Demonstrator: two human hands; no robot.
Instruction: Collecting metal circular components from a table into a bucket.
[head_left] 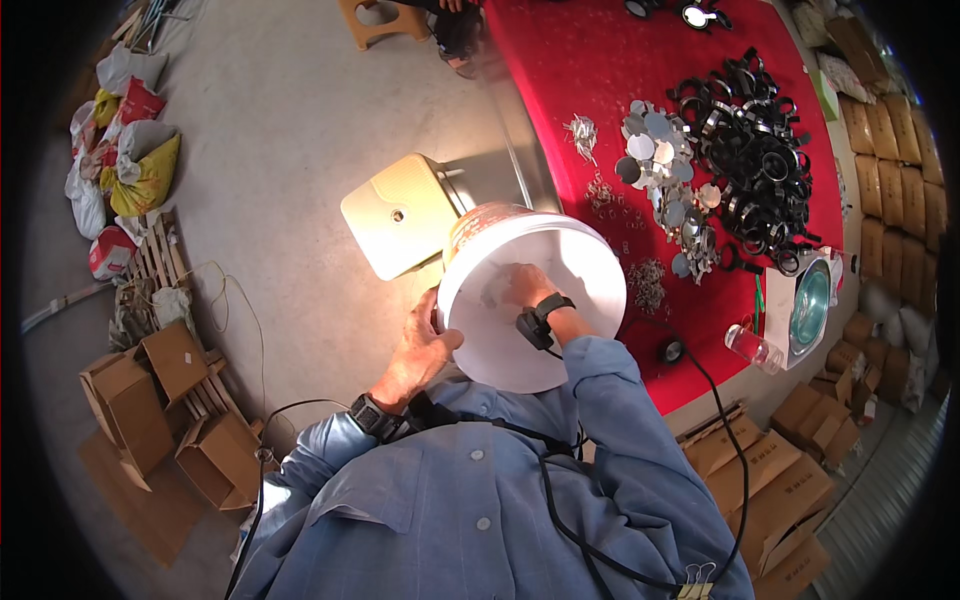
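A white plastic bucket is tilted with its mouth toward me, just in front of my body. My left hand grips its left side, the thumb by the rim and the fingers partly hidden behind the wall. Inside the bucket is my right hand, a dark strap and small device on its wrist. Its fingertips are blurred against the white interior, so what they touch cannot be made out. On the red-covered table to the right lie round metal discs and a heap of black rings.
A cream-topped stool stands beyond the bucket. Small clear pieces, a clear jar and a white device with a round teal face sit on the table. Cardboard boxes and sacks line the left. Another person's leg shows ahead.
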